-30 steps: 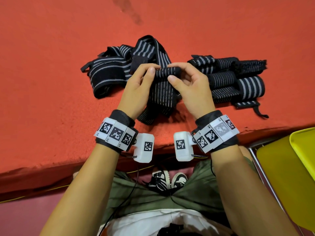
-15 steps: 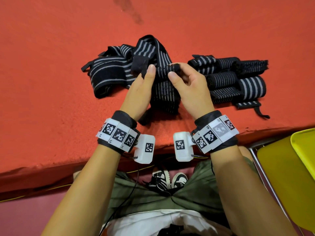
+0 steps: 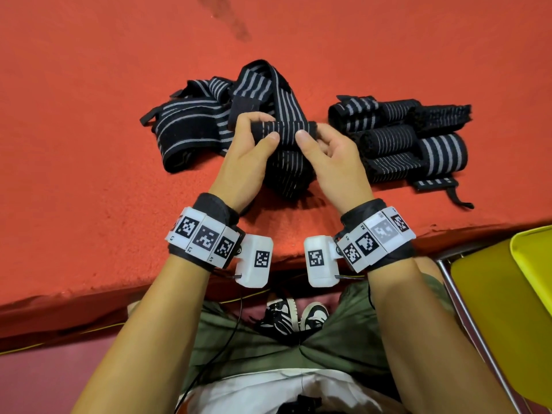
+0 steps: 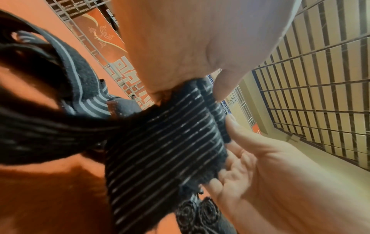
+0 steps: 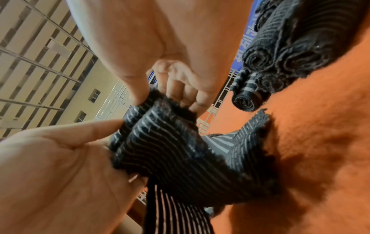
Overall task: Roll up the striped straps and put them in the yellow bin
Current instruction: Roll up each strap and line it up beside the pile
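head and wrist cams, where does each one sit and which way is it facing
Head: worn on the head, facing forward and down at the red table; shows both forearms, left hand, right hand, lap, shoes.
Left wrist: under the left palm, facing along the fingers; the right hand shows.
Right wrist: under the right palm, facing likewise; the left hand shows.
Shared: the half-rolled strap, and the rolled straps.
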A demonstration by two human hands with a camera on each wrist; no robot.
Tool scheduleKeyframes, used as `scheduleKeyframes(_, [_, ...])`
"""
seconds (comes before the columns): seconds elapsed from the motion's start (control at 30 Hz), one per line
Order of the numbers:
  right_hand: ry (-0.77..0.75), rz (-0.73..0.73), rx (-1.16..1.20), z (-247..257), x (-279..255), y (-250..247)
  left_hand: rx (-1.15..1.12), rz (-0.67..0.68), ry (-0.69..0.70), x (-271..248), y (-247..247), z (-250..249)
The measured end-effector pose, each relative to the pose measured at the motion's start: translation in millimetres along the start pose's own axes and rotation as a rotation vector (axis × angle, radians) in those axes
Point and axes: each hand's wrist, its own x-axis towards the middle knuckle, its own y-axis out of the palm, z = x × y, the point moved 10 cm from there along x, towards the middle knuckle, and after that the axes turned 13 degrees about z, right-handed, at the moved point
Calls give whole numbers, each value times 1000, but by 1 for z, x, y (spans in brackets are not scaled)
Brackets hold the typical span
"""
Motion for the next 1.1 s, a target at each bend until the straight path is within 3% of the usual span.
scheduleKeyframes(0.23, [-138, -28, -122, 19, 4, -8, 80, -17, -52, 3, -2, -2])
scheduleKeyframes(0.37, [-113, -3, -154, 19, 4, -4, 74, -50, 22, 1, -9, -8])
scheduleKeyframes(0.6, [3, 10, -89, 4, 4, -2, 85, 14, 151, 3, -8, -15])
scheduleKeyframes(0.77, [-14, -8, -55, 8, 4, -3, 19, -9, 103, -1, -6, -17])
scheduleKeyframes(0.93, [-100, -34, -95, 16, 5, -6, 15, -58, -66, 0, -8, -4])
scheduleKeyframes(1.1, [-129, -10, -107, 18, 5, -5, 26, -2, -17, 2, -7, -3])
